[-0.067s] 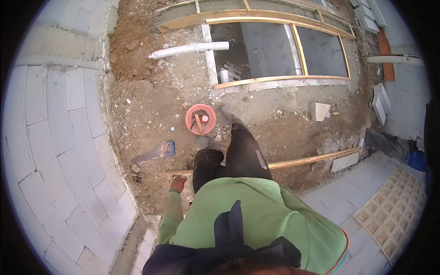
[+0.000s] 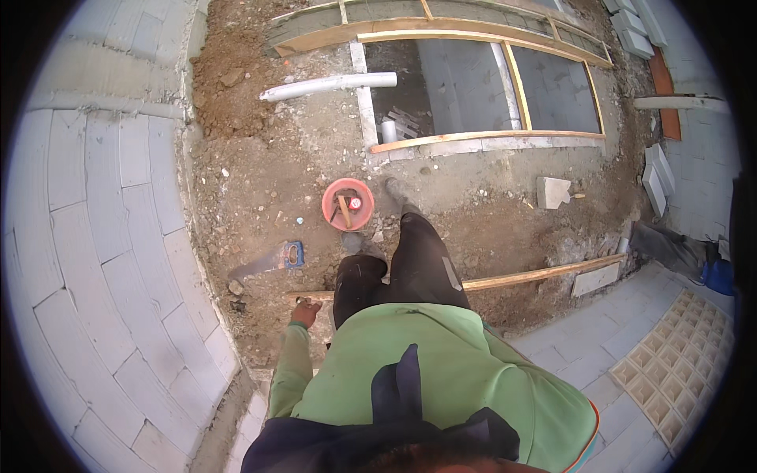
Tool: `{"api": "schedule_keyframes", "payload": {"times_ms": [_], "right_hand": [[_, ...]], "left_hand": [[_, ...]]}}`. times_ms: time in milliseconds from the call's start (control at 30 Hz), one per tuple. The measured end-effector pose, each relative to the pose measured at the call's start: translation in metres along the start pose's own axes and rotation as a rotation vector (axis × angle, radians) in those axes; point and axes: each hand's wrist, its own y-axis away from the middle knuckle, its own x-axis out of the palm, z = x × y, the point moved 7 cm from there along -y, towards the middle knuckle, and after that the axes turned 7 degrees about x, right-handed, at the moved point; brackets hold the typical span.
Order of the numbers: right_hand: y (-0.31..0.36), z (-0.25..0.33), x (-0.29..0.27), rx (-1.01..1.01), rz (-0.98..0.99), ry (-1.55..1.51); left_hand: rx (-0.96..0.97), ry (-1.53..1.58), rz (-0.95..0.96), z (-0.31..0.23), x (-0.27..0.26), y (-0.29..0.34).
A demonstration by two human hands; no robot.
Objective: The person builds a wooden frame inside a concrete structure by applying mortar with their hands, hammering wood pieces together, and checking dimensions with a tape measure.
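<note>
My left hand (image 2: 305, 313) hangs low at my left side, its fingers curled together over the near edge of a long wooden batten (image 2: 544, 272), close to its left end. Whether they grip the batten or some small thing is too small to make out. The batten lies behind my legs, reaching far to the right. My right hand is hidden by my body and green shirt. In front of my left foot stands a red round bucket (image 2: 327, 206) holding a hammer (image 2: 344, 211) and a red and white round thing. A handsaw (image 2: 292, 255) with a blue handle lies on the dirt to the left.
A timber-framed opening (image 2: 489, 137) lies ahead, with a white pipe (image 2: 331, 84) at its left edge. A pale block piece (image 2: 553, 192) sits on the ground to the right. Block walls (image 2: 102, 236) rise on the left, and patterned blocks (image 2: 670, 363) are at lower right.
The whole view has shifted very slightly to the right. My left hand stays by the batten's end, and nothing else visibly moves.
</note>
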Motion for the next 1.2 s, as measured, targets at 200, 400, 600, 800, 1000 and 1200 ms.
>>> {"api": "schedule_keyframes", "payload": {"times_ms": [200, 400, 600, 800, 1000, 1200], "right_hand": [[-0.002, 0.012, -0.034, 0.086, -0.070, -0.141], [-0.056, -0.026, -0.150, 0.069, -0.309, -0.764], [-0.087, -0.030, -0.268, -0.096, -0.445, -0.920], [-0.076, -0.030, -0.257, 0.065, -0.259, -0.927], [-0.128, -0.231, -0.212, -0.042, -0.578, -0.075], [-0.109, -0.172, -0.232, -0.125, -0.566, 0.073]], "left_hand": [[0.254, 0.584, 0.063, -0.215, -0.141, 0.082], [1.192, 0.673, 0.514, -0.524, -0.235, 0.212], [1.682, 0.502, 0.635, -0.646, -0.178, 0.224], [1.084, 1.390, 0.289, -0.697, -0.208, 0.206], [1.449, 1.608, 0.528, -0.741, -0.216, 0.259], [1.401, 1.452, 1.005, -0.764, -0.179, 0.260]]}}
